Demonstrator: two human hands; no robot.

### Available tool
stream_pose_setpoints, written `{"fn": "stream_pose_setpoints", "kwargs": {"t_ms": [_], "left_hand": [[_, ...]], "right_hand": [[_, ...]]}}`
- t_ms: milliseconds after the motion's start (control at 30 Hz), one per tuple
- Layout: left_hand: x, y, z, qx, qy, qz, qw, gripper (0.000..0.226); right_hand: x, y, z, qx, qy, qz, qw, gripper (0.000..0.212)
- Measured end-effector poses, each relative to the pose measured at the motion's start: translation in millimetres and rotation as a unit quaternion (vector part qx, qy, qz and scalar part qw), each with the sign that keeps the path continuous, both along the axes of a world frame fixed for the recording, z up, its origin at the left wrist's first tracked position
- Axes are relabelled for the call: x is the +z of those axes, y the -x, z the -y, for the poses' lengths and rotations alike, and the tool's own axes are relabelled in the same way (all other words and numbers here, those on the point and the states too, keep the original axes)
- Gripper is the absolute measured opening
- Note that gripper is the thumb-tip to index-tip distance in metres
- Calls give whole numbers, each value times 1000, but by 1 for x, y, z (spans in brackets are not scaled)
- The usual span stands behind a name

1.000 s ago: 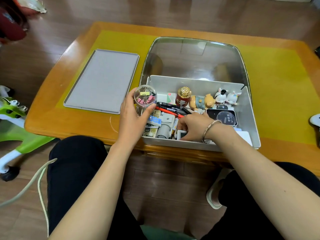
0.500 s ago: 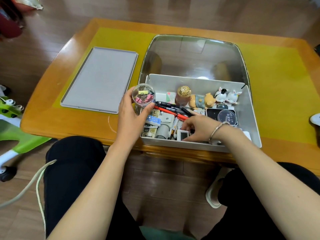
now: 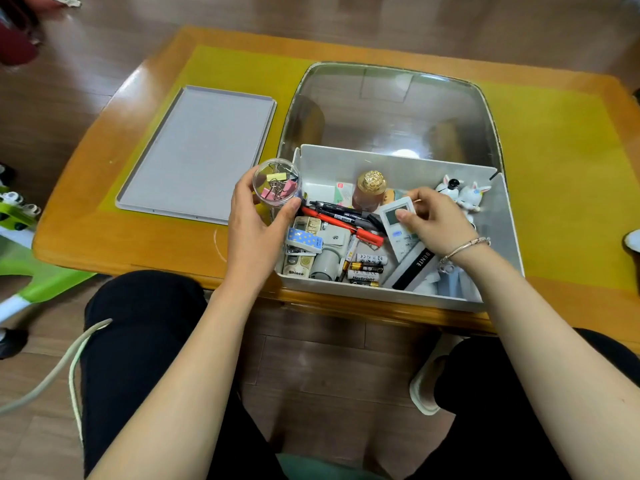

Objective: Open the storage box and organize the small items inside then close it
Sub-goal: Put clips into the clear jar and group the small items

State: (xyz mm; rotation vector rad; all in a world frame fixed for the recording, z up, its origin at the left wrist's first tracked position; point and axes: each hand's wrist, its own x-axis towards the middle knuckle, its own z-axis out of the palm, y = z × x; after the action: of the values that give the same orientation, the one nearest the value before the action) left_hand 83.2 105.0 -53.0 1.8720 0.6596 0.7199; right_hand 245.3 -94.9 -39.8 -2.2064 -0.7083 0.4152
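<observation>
The box (image 3: 398,296) sits open at the table's (image 3: 138,244) near edge. Over its middle the right hand (image 3: 436,220) pinches a remote (image 3: 398,221), long axis running toward the near wall. The left hand (image 3: 256,233) grips a clip jar (image 3: 277,183) at the box's far-left corner.

The white storage box (image 3: 398,292) sat open on the table's near edge, its clear lid (image 3: 388,109) tipped back, pens, batteries and figurines jumbled inside.

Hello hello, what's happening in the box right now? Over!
Left hand grips clip jar. Right hand pinches white remote over open box. Lid lies left. Pens, batteries cluttered beneath.
</observation>
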Motion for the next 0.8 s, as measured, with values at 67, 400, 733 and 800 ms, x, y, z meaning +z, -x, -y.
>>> {"fn": "stream_pose_setpoints", "kwargs": {"t_ms": [67, 400, 733, 800], "left_hand": [[-2, 0, 1, -2, 12, 8, 1000, 61], [-3, 4, -5, 4, 29, 6, 1000, 59], [-5, 8, -10, 23, 40, 7, 999, 60], [-5, 9, -10, 25, 39, 1, 999, 61]], "right_hand": [[1, 5, -4, 54, -4, -3, 999, 4], [-12, 46, -69, 357, 250, 173, 883, 88], [4, 33, -53, 195, 49, 47, 978, 29], [7, 28, -48, 132, 5, 15, 991, 24]]}}
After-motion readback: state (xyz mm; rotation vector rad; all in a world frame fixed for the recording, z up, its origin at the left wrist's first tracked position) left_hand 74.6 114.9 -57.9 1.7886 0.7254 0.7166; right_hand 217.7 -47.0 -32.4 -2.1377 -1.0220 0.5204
